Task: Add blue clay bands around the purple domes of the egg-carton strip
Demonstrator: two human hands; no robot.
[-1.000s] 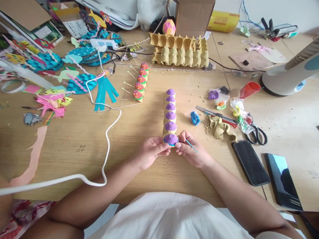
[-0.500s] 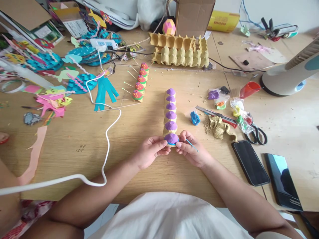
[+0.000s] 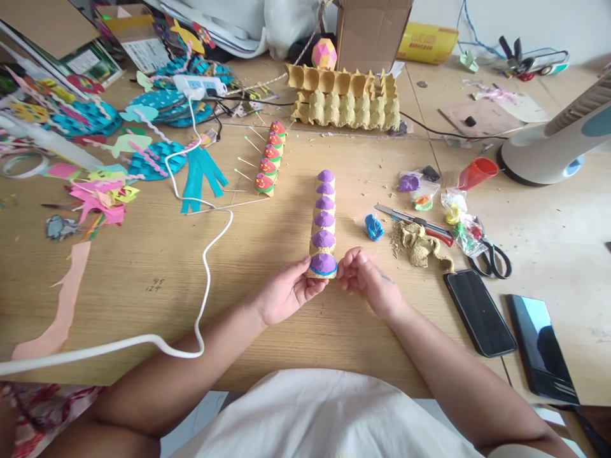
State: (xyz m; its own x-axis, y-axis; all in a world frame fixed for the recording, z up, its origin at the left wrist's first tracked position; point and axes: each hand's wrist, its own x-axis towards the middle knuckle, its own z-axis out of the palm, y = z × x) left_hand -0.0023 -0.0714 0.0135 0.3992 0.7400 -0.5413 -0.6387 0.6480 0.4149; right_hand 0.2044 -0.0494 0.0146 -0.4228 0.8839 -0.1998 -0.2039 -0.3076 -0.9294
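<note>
A strip of egg carton (image 3: 316, 222) with a row of purple clay-covered humps points away from me on the table. A thin blue clay line (image 3: 323, 273) runs along the base of the nearest hump. My left hand (image 3: 286, 289) grips the near end of the carton strip, thumb on its left side and fingers beneath. Just right of that end is my right hand (image 3: 375, 283), its fingers curled and apart from the strip. A short bit of thin blue clay strand (image 3: 387, 278) shows against the right hand; the rest is hidden.
A blue clay lump (image 3: 373, 227), a utility knife (image 3: 415, 219), scissors (image 3: 494, 259) and two phones (image 3: 480, 312) lie to the right. A painted carton strip (image 3: 270, 159) with sticks stands farther back. A white cable (image 3: 205, 267) crosses the left side.
My right hand has let go of the strip's near end and moved slightly right, its fingers curling in. The strip has shifted slightly left, and its blue edging shows more fully.
</note>
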